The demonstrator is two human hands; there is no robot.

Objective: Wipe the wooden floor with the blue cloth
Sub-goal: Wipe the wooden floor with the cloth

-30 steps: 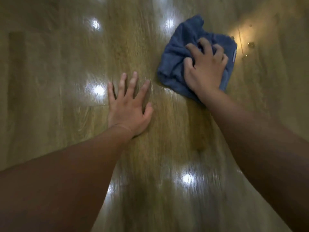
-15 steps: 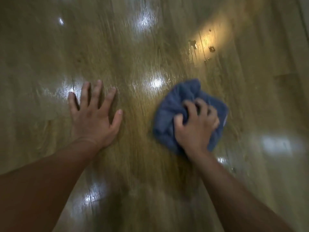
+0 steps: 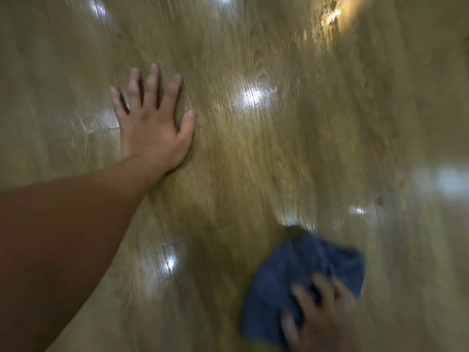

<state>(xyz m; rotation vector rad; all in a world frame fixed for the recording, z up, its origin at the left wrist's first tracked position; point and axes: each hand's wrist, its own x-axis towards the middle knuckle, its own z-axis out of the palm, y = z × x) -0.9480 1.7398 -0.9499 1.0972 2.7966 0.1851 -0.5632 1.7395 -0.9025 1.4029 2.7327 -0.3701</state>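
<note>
While the left hand (image 3: 152,128) is splayed flat on the wooden floor (image 3: 253,153), the soft, limp blue cloth (image 3: 291,278) is bunched beneath the curled right-hand fingers (image 3: 322,283), best gripped there.

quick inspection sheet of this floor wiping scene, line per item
surface: glossy brown wooden plank floor, bright light reflections, blurred by motion
job's things: crumpled blue cloth on the floor, near bottom right
clutter: small bright specks or droplets in a lit patch at top right, too blurred to identify
grippers: left hand flat on the floor, fingers spread, holding nothing; right hand gripping the cloth, fingers curled into it
cables: nothing seen
surroundings: nothing seen beyond the floor
</note>
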